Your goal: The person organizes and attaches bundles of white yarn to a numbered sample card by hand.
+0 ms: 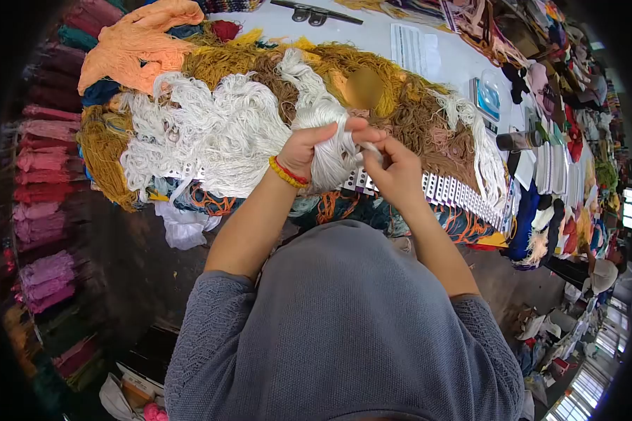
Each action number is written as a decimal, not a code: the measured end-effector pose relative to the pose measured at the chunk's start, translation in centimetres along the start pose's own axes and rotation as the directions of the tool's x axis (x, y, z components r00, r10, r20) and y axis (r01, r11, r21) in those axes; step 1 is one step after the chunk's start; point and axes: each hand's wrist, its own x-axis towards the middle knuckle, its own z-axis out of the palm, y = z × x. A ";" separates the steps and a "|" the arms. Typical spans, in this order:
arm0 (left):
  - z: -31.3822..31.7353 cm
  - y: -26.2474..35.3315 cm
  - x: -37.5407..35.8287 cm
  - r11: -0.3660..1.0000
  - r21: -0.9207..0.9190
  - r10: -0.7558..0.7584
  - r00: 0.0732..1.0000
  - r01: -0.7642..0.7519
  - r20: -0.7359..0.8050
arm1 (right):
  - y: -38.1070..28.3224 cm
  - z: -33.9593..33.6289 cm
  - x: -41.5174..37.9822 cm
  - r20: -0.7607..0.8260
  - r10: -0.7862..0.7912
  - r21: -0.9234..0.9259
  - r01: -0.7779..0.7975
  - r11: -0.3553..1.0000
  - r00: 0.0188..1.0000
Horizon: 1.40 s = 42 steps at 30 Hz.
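A thick bundle of white yarn (324, 158) hangs over the near edge of the table, its strands gathered between my hands. My left hand (321, 142), with yellow and red bands at the wrist, is closed round the top of this bundle. The fingers of my right hand (395, 167) are pinched on strands at the bundle's right side, close to my left fingertips. More loose white yarn (225, 126) lies just left of my left hand. Brown yarn (428, 133) is heaped to the right, and mustard yarn (358, 63) behind.
Peach yarn (144, 45) lies at the back left of the table. A row of punched white cards (460, 196) runs along the near edge. A blue-and-clear container (488, 98) and a dark cylinder (518, 141) are at the right. Pink and red skeins (45, 158) hang at the left.
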 end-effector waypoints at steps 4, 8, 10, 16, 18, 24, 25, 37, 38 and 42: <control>-0.6 -0.1 0.0 0.999 0.035 0.034 0.994 -0.030 -0.104 | 0.5 -1.0 1.1 -0.191 -0.238 -0.050 0.233 0.971 0.952; -1.0 0.3 -1.0 0.999 0.034 0.014 0.993 -0.010 -0.117 | 1.4 -1.6 2.2 -0.007 0.208 0.902 -0.084 0.424 0.978; -1.5 0.9 -1.6 0.993 0.039 0.120 0.981 -0.116 -0.149 | 3.6 -3.2 3.1 0.220 0.279 0.973 -0.189 -0.134 0.935; -0.3 11.0 -5.6 0.852 0.314 0.518 0.757 -0.419 -0.398 | 16.8 -13.2 2.5 0.101 0.367 0.939 0.033 -0.342 0.925; 1.7 16.0 -7.5 0.613 0.711 0.741 0.565 -0.345 -0.364 | 22.4 -21.5 0.5 -0.060 0.404 0.988 0.113 -0.108 0.913; 7.3 27.4 -9.9 0.497 0.843 0.767 0.558 -0.203 -0.318 | 21.8 -44.0 -5.8 -0.699 0.402 0.665 0.330 0.670 0.591; 6.9 25.1 -7.9 0.419 0.907 0.795 0.498 -0.041 -0.345 | 22.1 -43.4 -5.7 -0.687 0.361 0.610 0.231 0.758 0.630; -11.5 -14.9 7.1 0.668 0.422 0.012 0.558 0.613 -0.830 | 23.4 -5.8 -4.8 0.011 0.321 0.001 -0.321 0.947 0.947; -11.5 -15.5 7.5 0.668 0.418 0.010 0.554 0.615 -0.832 | 22.9 -5.4 -4.7 0.033 0.271 -0.035 -0.270 0.962 0.962; -13.0 -17.5 8.1 0.551 0.388 0.011 0.459 0.739 -0.889 | 23.6 -4.4 -4.5 0.114 0.176 -0.149 -0.158 0.976 0.978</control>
